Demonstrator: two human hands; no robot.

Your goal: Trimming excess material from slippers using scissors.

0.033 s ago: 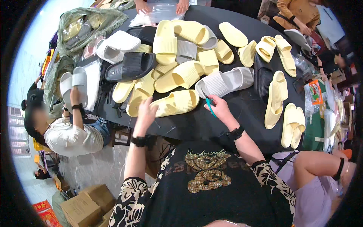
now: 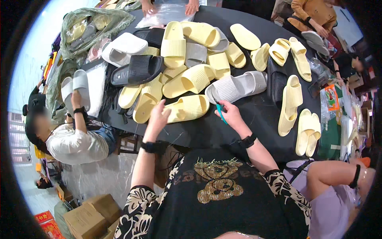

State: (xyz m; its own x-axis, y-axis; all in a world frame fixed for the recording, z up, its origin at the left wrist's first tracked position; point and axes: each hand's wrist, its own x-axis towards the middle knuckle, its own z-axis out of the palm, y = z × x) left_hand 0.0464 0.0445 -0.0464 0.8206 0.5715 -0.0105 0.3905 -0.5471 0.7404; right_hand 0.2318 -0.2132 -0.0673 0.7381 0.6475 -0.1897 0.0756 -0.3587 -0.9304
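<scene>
My right hand (image 2: 231,114) is closed around teal-handled scissors (image 2: 221,113), just in front of a grey slipper (image 2: 234,87); their blades are hard to make out. My left hand (image 2: 158,116) is at the left end of a yellow slipper (image 2: 187,107) near the table's front edge. Its thumb and forefinger are apart, with nothing visible between them; whether it touches the slipper I cannot tell. Behind my hands lies a heap of slippers, among them a black one (image 2: 137,71), a white one (image 2: 126,44) and several yellow ones, such as one with a ribbed strap (image 2: 191,81).
More yellow slippers (image 2: 290,105) lie along the right of the black table (image 2: 254,127). At the left, a co-worker (image 2: 79,139) holds grey slippers (image 2: 75,88). Another person's hands rest on clear plastic bags (image 2: 169,18) at the far edge. Cardboard boxes (image 2: 89,219) stand on the floor.
My left hand has shifted slightly to the right along the yellow slipper. My right hand stays in place. The left co-worker's grey slippers have tilted a little.
</scene>
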